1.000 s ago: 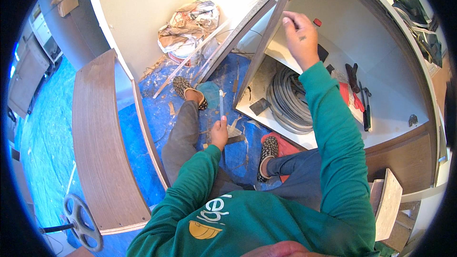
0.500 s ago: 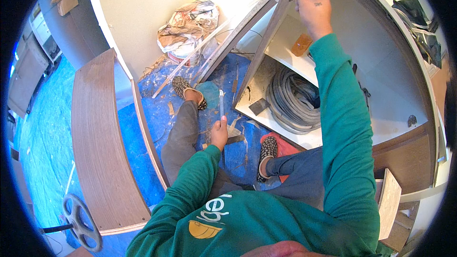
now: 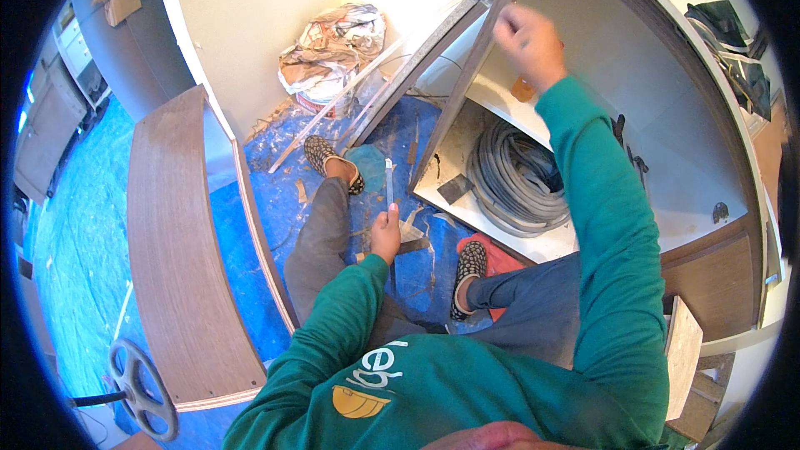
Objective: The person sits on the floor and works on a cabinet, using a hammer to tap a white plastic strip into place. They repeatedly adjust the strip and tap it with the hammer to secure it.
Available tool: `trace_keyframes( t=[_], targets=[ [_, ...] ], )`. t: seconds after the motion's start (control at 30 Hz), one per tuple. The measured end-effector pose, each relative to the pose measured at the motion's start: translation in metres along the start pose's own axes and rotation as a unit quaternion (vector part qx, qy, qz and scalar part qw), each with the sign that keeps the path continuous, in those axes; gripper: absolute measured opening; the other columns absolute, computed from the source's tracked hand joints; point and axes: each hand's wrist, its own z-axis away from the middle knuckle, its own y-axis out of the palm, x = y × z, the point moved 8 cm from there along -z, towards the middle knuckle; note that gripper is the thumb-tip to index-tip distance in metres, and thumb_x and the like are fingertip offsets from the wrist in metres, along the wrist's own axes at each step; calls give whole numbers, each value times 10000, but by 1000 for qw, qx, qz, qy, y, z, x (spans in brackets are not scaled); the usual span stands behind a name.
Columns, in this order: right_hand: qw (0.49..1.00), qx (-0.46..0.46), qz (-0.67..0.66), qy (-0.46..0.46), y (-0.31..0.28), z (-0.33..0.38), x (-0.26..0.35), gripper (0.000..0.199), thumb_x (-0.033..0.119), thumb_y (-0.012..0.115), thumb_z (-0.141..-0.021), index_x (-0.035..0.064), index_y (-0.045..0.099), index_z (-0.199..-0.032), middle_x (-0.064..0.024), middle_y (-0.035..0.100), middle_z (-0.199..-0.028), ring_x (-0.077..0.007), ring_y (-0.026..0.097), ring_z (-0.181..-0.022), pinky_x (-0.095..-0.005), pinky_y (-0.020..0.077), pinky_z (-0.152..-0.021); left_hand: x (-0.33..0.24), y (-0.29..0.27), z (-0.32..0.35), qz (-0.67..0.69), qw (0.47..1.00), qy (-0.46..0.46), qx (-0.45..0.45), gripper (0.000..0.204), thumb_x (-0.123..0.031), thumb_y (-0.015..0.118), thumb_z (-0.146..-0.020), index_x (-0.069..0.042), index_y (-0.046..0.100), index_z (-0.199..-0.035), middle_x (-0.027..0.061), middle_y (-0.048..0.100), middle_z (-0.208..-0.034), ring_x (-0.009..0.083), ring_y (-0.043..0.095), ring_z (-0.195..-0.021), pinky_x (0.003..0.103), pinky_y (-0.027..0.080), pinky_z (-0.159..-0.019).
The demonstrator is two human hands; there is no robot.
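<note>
My left hand [image 3: 386,235] is closed around a slim, pale grey tool [image 3: 389,185] with a whitish tip, held upright over the blue sheet; its exact kind is not clear. Raised at the upper right, my right hand [image 3: 531,43] is blurred by motion, its fingers curled. Whatever it may hold does not show. It hovers by the brown front frame [image 3: 472,64] of a tilted cabinet with a white interior [image 3: 658,142]. Inside the cabinet, below my right forearm, lies a coil of grey hose or cable [image 3: 510,179].
A curved brown wood panel [image 3: 179,258] stands to the left. Scraps litter the blue floor sheet [image 3: 275,208]. Farther off are a bucket topped with crumpled bags [image 3: 333,46] and leaning strips [image 3: 333,104]. A grey handwheel [image 3: 142,387] sits at the lower left.
My right hand has moved slightly left and down from the upper part of the cabinet frame. My left hand keeps its hold on the slim tool, almost unmoved.
</note>
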Motion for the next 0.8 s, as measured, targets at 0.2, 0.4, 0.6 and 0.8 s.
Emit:
trace_keyframes(
  t=[0.2, 0.4, 0.6, 0.8],
  targets=[
    [964, 263, 37, -3, 62, 78, 11, 161, 194, 620, -886, 41, 608, -835, -203, 646, -821, -383, 657, -789, -491, 506, -687, -5, -1, 3, -1, 1000, 2, -7, 600, -526, 502, -1042, 15, 571, -794, 227, 560, -728, 315, 538, -697, 455, 446, -704],
    [994, -2, -99, 49, 2, 34, -20, 164, 144, 674, -944, 26, 658, -1056, -88, 665, -861, -163, 600, -705, -336, 510, -683, -15, -2, 8, -16, 1000, -2, 4, 592, -527, 506, -1039, 16, 589, -817, 255, 593, -773, 365, 568, -727, 465, 451, -718],
    [994, -68, -42, 73, -31, -24, -10, 232, 249, 682, -927, 19, 687, -956, -148, 684, -797, -250, 655, -740, -381, 530, -714, -10, -3, 4, -58, 998, 8, 2, 603, -529, 498, -1042, 22, 583, -813, 262, 592, -787, 368, 567, -736, 464, 450, -722],
    [986, -97, -125, 52, -34, -36, -20, 245, 253, 693, -919, 9, 698, -936, -119, 705, -807, -231, 653, -739, -356, 526, -713, -5, 4, 1, -30, 999, 18, 14, 610, -517, 479, -1051, 37, 585, -817, 267, 589, -782, 378, 570, -742, 470, 448, -727]
  ],
)
